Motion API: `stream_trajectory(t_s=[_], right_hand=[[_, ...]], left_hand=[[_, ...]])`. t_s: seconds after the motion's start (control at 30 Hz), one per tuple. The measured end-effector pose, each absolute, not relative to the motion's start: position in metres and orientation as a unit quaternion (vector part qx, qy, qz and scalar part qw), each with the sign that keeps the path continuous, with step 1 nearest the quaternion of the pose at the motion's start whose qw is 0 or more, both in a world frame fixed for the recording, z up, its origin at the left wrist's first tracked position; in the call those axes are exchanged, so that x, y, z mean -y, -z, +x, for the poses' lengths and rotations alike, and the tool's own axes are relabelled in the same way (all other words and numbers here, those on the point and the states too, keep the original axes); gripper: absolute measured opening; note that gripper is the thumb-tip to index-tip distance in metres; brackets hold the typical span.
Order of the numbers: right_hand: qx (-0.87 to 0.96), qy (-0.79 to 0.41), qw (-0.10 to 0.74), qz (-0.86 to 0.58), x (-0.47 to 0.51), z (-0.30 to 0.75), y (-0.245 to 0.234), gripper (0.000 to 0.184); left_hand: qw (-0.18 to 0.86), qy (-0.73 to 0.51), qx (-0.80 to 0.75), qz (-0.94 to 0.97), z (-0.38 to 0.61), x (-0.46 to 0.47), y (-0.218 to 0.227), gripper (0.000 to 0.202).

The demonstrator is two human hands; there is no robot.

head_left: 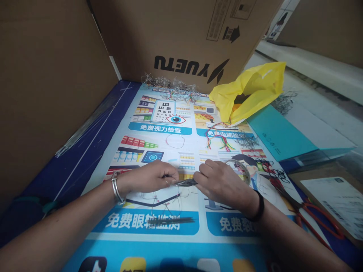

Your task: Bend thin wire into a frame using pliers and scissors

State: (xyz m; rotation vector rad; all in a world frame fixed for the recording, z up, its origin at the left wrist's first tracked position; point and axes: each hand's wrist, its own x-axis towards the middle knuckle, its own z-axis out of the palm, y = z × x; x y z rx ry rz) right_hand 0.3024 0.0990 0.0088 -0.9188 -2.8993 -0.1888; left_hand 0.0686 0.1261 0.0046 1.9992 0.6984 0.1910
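My right hand [221,181] is closed round a pair of dark pliers [185,183]. The jaws point left and reach the fingertips of my left hand [154,175]. That hand is pinched shut, and what lies between its fingers is too small to make out. Just beneath it are thin bent wires [167,204] with small pinkish bits on them. Nearer to me lies a bundle of straight dark wires [171,221] on the printed sheet [187,240]. A round clear container [245,170] is partly hidden behind my right hand.
A yellow bag [249,94] stands at the back right, with coloured cords [225,143] before it. Orange-handled scissors [312,215] lie to the right. Tangled wire pieces [170,83] line the cardboard wall [187,37]. Long thin wires [85,128] lie left. A wire loop [175,141] sits mid-sheet.
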Motion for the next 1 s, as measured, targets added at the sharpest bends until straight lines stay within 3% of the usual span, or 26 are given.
stream_trajectory(t_s=[0.73,1.0], right_hand=[[0.944,0.085,0.034,-0.317,-0.103,0.301,-0.009,0.013],[0.911,0.127,0.082,-0.383,-0.113,0.321,-0.016,0.015]], left_hand=[[0.496,-0.078,-0.312,0.806,0.069,-0.126,-0.007,0.015],[0.547,-0.119,-0.335,0.758,0.068,-0.124,-0.001,0.02]])
